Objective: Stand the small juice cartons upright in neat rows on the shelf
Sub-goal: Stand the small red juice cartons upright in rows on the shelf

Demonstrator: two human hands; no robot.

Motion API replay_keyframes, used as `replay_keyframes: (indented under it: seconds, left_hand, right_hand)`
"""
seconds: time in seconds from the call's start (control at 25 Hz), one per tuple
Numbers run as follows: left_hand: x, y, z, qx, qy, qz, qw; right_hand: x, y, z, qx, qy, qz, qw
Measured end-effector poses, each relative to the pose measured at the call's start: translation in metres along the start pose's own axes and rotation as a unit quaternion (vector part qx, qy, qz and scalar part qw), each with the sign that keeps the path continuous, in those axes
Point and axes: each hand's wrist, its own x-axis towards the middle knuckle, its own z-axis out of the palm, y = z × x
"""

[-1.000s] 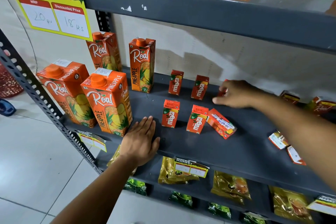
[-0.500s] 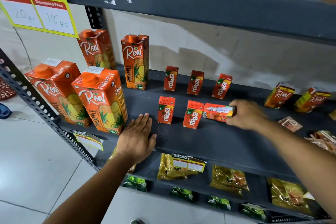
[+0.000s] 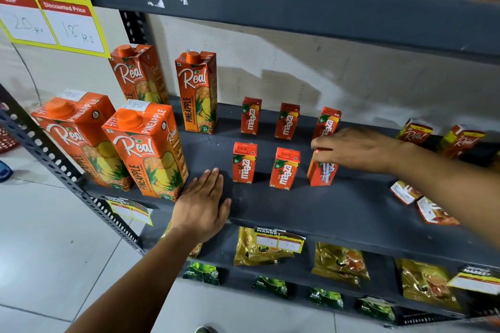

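Small red Maaza cartons stand upright in two rows on the dark grey shelf (image 3: 270,211). The back row holds three (image 3: 250,116) (image 3: 287,121) (image 3: 326,123). Two stand in the front row (image 3: 244,162) (image 3: 284,168). My right hand (image 3: 357,150) grips the top of a third front carton (image 3: 322,173), which stands nearly upright with its back face toward me. My left hand (image 3: 203,204) lies flat, fingers together, on the shelf's front edge, holding nothing.
Several tall Real pineapple cartons (image 3: 147,148) stand at the left. Two small Real cartons (image 3: 414,133) stand at the back right, and two small cartons (image 3: 405,192) lie flat at the front right. Tea packets (image 3: 339,263) fill the lower shelf. A price sign (image 3: 51,21) hangs at upper left.
My right hand left the third back-row carton standing, took the carton lying in the front row, and tipped it up on end. My left hand stayed on the shelf edge.
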Motion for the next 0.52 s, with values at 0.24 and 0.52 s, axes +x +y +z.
replay_keyframes:
  seconds: [0.24, 0.52]
  left_hand:
    - [0.0, 0.0, 0.0, -0.005, 0.0, 0.001, 1.0]
    - [-0.001, 0.0, 0.0, -0.005, -0.004, 0.003, 1.0]
  right_hand:
    - [-0.006, 0.001, -0.005, 0.0, -0.011, -0.022, 1.0]
    - [-0.004, 0.013, -0.003, -0.108, -0.021, 0.019, 0.994]
